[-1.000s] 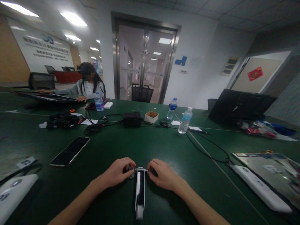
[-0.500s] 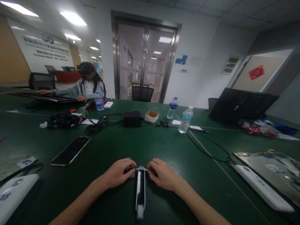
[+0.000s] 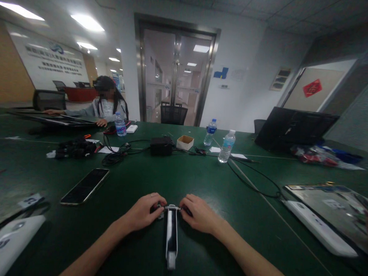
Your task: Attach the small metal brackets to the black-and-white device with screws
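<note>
Both hands at the crossbar, green tabletop on either side

We have the white-framed device (image 3: 172, 234) lying lengthwise on the green table (image 3: 140, 170), centred between our forearms, its blocky end toward us. Our left hand (image 3: 143, 212) pinches the left end of its crossbar between thumb and fingertips; our right hand (image 3: 201, 214) pinches the right end, fingers curled inward. What sits inside the curl is hidden from us.

Beyond our knuckles, open tabletop runs up to the black box (image 3: 161, 146) and the small open carton (image 3: 185, 143). On our left, the phone (image 3: 85, 187) lies well apart from the wrist, with a white bar-shaped case (image 3: 14, 244) nearer the edge of view. On our right, green surface reaches to a second white case (image 3: 319, 228); the nearer bottle (image 3: 226, 146) stands farther off.
</note>
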Available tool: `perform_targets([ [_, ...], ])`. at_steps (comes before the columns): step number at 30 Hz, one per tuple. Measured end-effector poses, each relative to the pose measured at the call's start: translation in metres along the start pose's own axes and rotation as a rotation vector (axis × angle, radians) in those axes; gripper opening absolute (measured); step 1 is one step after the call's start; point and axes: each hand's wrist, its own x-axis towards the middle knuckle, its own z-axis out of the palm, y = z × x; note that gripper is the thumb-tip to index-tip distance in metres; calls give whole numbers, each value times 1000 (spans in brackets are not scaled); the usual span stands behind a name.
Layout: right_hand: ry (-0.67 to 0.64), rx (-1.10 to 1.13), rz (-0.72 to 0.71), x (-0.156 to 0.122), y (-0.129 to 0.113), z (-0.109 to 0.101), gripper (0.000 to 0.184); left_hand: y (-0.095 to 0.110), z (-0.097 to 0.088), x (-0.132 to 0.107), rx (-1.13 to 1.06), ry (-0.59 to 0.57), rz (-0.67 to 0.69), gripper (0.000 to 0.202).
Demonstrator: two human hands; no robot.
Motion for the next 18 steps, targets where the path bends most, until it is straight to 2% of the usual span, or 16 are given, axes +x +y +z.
perform_targets([
  [9,2,10,-3,-1,1,0,11,-6,2,0,1,-15,-13,23],
  [18,8,11,-5,-1,1,-1,10,-4,-1,0,-15,-31,-18,23],
])
